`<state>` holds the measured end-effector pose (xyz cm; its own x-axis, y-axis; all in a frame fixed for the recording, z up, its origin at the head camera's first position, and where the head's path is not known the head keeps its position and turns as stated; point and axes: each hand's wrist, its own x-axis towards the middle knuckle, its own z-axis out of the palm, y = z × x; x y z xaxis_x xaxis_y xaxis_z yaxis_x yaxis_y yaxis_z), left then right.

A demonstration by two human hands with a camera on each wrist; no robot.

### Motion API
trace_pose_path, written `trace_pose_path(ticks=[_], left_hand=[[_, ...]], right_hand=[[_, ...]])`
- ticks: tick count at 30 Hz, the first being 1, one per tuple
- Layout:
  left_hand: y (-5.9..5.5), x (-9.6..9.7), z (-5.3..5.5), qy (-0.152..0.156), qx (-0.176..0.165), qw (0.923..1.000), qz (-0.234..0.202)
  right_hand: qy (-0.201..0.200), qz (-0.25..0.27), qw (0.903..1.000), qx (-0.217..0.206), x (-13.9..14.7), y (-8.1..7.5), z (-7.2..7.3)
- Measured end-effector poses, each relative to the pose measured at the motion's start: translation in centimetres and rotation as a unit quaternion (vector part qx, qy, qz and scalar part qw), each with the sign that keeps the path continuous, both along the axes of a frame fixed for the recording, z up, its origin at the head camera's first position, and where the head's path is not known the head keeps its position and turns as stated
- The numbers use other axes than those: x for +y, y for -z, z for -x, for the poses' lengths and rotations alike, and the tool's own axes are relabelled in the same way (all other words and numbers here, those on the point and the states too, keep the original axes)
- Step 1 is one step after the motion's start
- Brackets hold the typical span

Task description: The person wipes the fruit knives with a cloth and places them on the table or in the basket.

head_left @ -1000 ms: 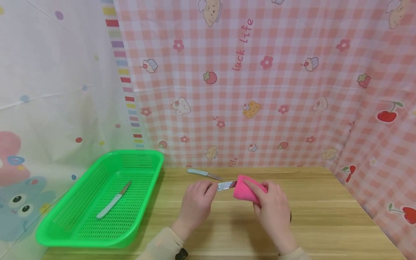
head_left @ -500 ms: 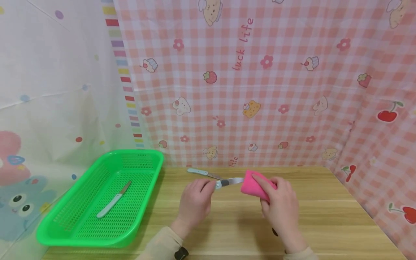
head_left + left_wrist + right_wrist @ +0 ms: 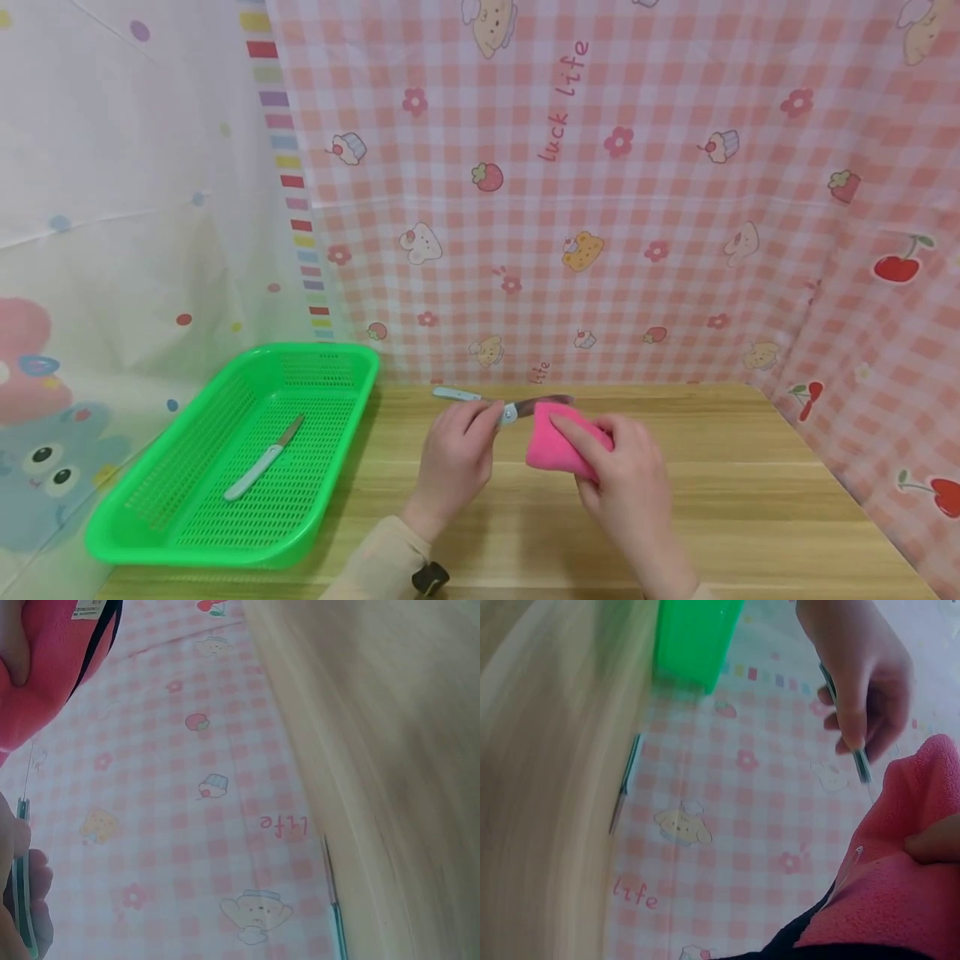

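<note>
My left hand (image 3: 456, 446) grips a folding knife (image 3: 509, 413) by its pale blue handle, blade pointing right. In the left wrist view the handle (image 3: 23, 900) lies between thumb and curled fingers. A bunched pink cloth (image 3: 546, 448) is pinched in my right hand (image 3: 633, 479), its index finger laid along the top. The cloth sits just in front of the blade and hides part of its lower edge; whether they touch I cannot tell. A black-edged side of the cloth (image 3: 900, 900) shows in the right wrist view.
At the table's back edge lies a second pale blue knife (image 3: 455, 393), partly behind my left hand. A green plastic basket (image 3: 105, 533) on the left holds another open knife (image 3: 262, 469). Patterned cloth walls (image 3: 675, 208) enclose the wooden table (image 3: 750, 500).
The cloth was over the blade's tip a second ago, shifted right off most of the blade, then came back left in front of it. More blade shows now. My left hand has risen slightly.
</note>
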<state>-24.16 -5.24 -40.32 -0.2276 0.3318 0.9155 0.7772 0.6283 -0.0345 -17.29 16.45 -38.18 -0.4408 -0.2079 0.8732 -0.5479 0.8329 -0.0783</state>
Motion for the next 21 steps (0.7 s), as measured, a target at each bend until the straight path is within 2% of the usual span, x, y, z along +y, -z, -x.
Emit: trace_pose_path(ticks=[5, 11, 21], left_hand=[[0.1, 0.4, 0.0, -0.003, 0.015, 0.9998, -0.01], [0.3, 0.8, -0.1, -0.007, 0.028, 0.9995, -0.011], [1.1, 1.2, -0.1, -0.003, 0.023, 0.9994, -0.025]], right_hand=[[-0.006, -0.005, 1.0, -0.004, -0.9, 0.3, -0.1], [0.004, -0.004, 1.0, 0.003, -1.7, 1.0, 0.3], [0.022, 0.008, 0.9997, -0.01, -2.3, 2.1, 0.8]])
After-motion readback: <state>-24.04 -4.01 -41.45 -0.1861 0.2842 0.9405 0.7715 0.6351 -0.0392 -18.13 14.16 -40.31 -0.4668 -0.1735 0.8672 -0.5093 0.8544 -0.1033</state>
